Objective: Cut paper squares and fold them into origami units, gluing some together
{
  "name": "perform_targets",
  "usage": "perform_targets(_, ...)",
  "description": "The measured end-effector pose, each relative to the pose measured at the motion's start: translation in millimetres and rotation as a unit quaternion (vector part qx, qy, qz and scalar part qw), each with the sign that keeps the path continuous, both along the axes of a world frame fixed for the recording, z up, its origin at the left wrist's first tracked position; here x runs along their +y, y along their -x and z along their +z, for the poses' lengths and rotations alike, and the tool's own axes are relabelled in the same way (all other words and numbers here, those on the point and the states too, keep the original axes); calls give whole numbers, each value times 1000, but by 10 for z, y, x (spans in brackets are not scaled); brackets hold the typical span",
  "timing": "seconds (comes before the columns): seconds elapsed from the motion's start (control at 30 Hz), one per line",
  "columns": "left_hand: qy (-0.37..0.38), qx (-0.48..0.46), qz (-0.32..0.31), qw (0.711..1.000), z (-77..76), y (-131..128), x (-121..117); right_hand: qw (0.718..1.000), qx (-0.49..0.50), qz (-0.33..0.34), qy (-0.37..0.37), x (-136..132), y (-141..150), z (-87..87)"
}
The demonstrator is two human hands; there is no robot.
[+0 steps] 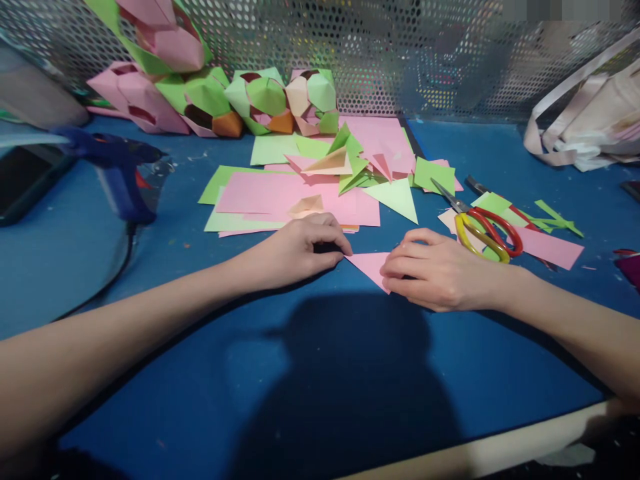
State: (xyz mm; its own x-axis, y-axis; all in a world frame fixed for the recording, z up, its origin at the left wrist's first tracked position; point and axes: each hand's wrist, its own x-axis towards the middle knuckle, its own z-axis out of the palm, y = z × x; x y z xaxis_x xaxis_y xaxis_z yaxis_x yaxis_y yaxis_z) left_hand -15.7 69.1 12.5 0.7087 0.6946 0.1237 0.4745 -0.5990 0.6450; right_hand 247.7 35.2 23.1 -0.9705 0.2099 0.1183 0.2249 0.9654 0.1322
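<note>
A small pink folded paper triangle (370, 265) lies on the blue table between my hands. My left hand (316, 244) pinches its left corner, with thumb and fingertips together. Curled over the right part is my right hand (434, 272), its fingers pressed on the paper and hiding that side. Just beyond my hands lies a stack of pink and green paper sheets (260, 193), with several folded pieces (345, 160) on top. A pale green folded triangle (396, 199) sits close behind the pink one. Scissors with red and yellow handles (483, 230) rest beside my right hand.
A blue glue gun (117, 170) stands at the left, its cord trailing toward the front. Assembled paper shapes (200, 100) line the back against a perforated metal panel (370, 60). Paper scraps (550, 247) lie at the right, with a white bag (595, 113) behind.
</note>
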Motion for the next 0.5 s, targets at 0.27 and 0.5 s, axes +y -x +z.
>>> perform_targets(0.27, -22, 8, 6, 1000, 1, -11, -25, 997, -36, -49, 57, -92, 30, 106)
perform_targets(0.5, -63, 19, 1, 998, 3, -13, -62, 994, -2, -88, 64, -164, 61, 62)
